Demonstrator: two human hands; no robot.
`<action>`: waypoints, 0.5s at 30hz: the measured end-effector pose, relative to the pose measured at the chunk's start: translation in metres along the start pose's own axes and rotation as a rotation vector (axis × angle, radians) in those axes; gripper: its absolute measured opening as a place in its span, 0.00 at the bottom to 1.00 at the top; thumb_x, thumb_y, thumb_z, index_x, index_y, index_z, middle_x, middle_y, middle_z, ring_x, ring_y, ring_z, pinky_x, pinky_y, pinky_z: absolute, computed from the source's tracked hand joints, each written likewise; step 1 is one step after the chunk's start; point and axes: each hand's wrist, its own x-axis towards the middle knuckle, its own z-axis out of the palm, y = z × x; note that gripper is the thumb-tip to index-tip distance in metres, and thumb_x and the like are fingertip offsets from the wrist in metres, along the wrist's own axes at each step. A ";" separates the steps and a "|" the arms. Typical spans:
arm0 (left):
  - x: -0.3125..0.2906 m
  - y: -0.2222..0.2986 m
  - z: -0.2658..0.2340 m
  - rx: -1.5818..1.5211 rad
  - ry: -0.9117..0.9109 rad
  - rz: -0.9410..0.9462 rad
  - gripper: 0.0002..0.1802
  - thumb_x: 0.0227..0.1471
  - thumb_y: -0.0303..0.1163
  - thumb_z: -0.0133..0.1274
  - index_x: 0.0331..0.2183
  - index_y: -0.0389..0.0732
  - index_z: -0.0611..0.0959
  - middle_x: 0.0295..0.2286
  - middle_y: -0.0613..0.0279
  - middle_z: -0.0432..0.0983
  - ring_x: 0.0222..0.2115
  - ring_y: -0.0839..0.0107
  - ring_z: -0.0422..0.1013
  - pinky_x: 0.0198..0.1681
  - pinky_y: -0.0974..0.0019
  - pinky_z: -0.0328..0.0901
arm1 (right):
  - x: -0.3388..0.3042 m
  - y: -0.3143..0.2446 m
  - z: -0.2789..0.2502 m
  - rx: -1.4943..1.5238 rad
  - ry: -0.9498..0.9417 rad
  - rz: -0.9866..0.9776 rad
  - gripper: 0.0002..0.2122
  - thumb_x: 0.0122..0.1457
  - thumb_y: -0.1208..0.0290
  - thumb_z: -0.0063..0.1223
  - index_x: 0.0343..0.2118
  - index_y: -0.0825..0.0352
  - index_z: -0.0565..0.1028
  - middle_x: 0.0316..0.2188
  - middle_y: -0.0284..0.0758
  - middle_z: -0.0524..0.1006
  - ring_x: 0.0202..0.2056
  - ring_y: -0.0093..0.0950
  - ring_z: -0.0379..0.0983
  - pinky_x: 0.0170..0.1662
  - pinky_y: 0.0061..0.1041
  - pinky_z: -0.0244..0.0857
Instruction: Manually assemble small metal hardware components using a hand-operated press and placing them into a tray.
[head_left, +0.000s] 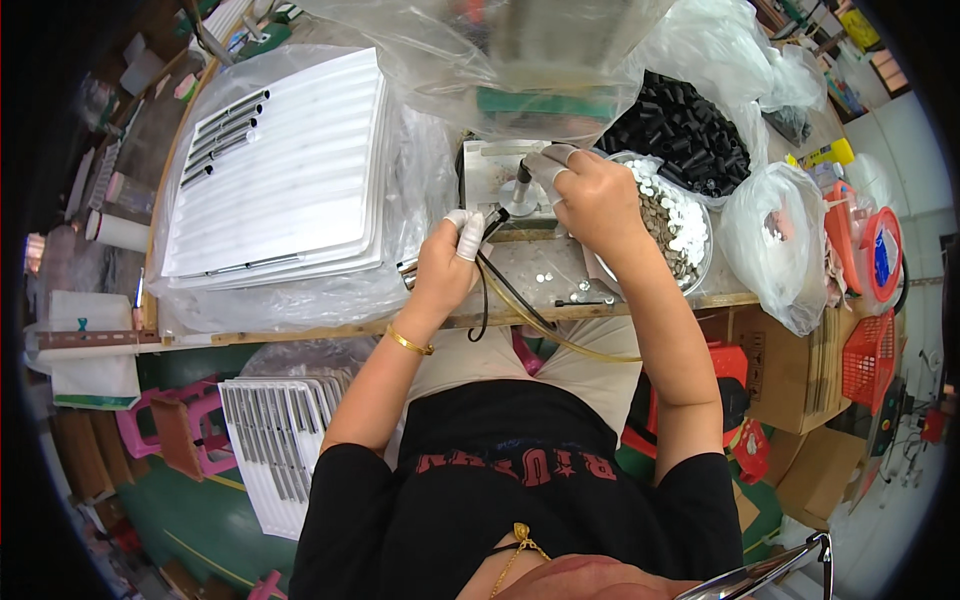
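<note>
My left hand [446, 262], with white finger covers, is closed around a shiny metal tube whose black end [496, 220] points up and right. Most of the tube is hidden by the palm. My right hand [592, 198], also with covered fingertips, pinches a small black sleeve [523, 174] at the top of a short silver post. That post stands on a pale metal fixture [490, 165] at the middle of the bench. Just right of my right hand sits a round bowl [706, 262] of white and brownish discs, partly hidden by my forearm.
On the left, a stack of white ridged trays [290, 170] carries several tubes. Black sleeves [675, 130] lie heaped in a plastic bag at the back right. A dark cable and a yellowish hose [590, 352] hang over the bench edge. More filled trays [275, 440] stand below left.
</note>
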 end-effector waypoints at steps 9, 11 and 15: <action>-0.001 0.020 -0.004 -0.540 -0.067 -0.255 0.15 0.58 0.40 0.49 0.34 0.37 0.77 0.20 0.71 0.68 0.19 0.83 0.60 0.22 0.77 0.58 | 0.007 -0.011 0.000 0.225 0.027 0.285 0.10 0.40 0.76 0.56 0.29 0.61 0.80 0.29 0.35 0.77 0.27 0.32 0.75 0.29 0.28 0.70; 0.002 0.026 -0.007 -0.651 -0.115 -0.508 0.17 0.59 0.44 0.48 0.34 0.39 0.77 0.19 0.71 0.65 0.16 0.85 0.56 0.20 0.78 0.55 | 0.000 -0.006 0.003 0.081 0.081 0.065 0.12 0.44 0.76 0.58 0.34 0.61 0.80 0.31 0.36 0.78 0.26 0.32 0.75 0.29 0.29 0.70; 0.007 0.026 -0.011 -0.653 -0.166 -0.587 0.20 0.59 0.48 0.46 0.34 0.39 0.77 0.17 0.72 0.62 0.14 0.86 0.51 0.18 0.79 0.52 | -0.002 -0.010 0.000 0.030 0.054 0.048 0.15 0.43 0.75 0.58 0.38 0.62 0.79 0.34 0.36 0.78 0.27 0.32 0.75 0.28 0.28 0.70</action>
